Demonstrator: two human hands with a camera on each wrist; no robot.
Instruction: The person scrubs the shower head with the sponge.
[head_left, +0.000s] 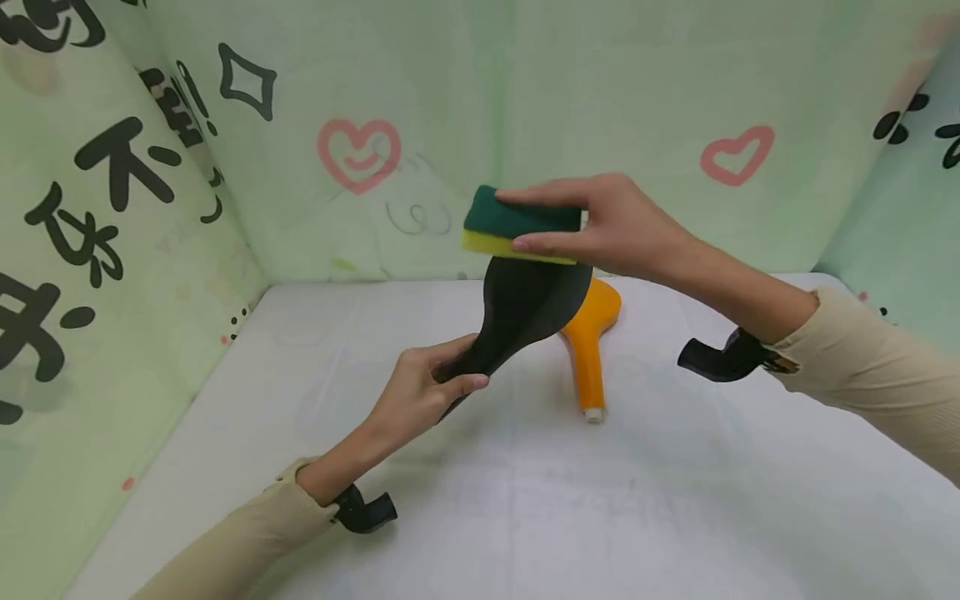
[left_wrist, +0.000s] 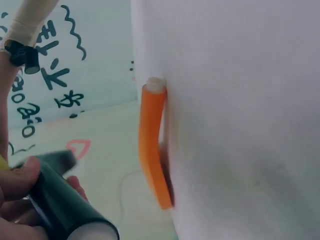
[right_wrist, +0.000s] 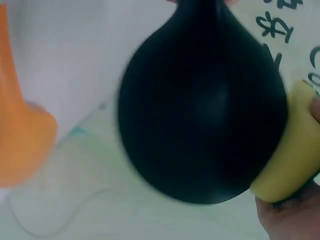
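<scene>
The black paddle [head_left: 525, 312] is held tilted above the tabletop [head_left: 675, 500], its handle gripped in the curled fingers of the left hand [head_left: 420, 392]. The right hand [head_left: 607, 225] pinches a green-and-yellow sponge [head_left: 517, 227] against the paddle's upper edge. An orange paddle [head_left: 588, 342] lies on the tabletop just behind. Black characters mark the green backdrop [head_left: 112, 167]. The left wrist view shows the orange paddle edge-on, slightly curved.

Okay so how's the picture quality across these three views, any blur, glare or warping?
Head view: sharp and evenly lit, soft shadows, no glare, edges slightly bowed; the sponge and black paddle read clearly. Left wrist view: tilted sideways, the orange paddle fairly crisp, the left hand close and soft. Right wrist view: the black paddle fills the frame with smeared edges, and the right hand is out of focus.
</scene>
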